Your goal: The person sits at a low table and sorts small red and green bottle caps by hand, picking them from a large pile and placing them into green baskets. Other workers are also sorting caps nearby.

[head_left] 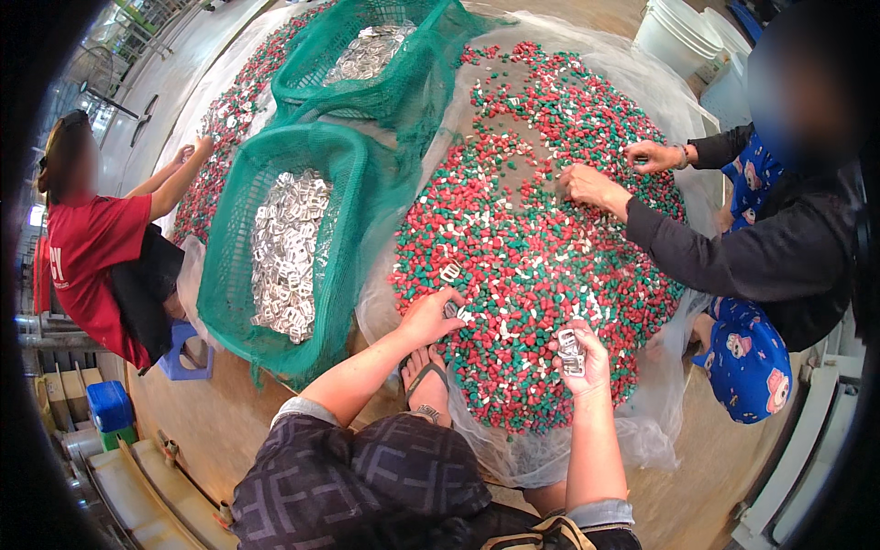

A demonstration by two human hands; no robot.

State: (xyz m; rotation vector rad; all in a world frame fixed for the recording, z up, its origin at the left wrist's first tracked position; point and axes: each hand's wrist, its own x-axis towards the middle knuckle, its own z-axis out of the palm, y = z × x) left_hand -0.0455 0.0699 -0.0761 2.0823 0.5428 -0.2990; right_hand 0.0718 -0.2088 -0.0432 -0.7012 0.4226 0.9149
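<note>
Low over the near left part of a pile of small red, green and white pieces (pixel 522 367) is my left hand (pixel 427 317). Between its thumb and forefinger sits a small silvery metal buckle (pixel 451 311), partly covered by the fingers. Another metal buckle (pixel 449 272) lies on the pile just beyond those fingertips. Farther right, my right hand (pixel 591 357) is closed around several flat metal buckles (pixel 571 352), palm side up above the pile.
Left of the pile stands a green basket (pixel 344 234) under netting, holding metal buckles (pixel 289 257); a second one (pixel 298 87) is behind it. A co-worker's hands (pixel 591 186) work at the right. Another person (pixel 96 247) sits left. White buckets (pixel 674 41) stand far right.
</note>
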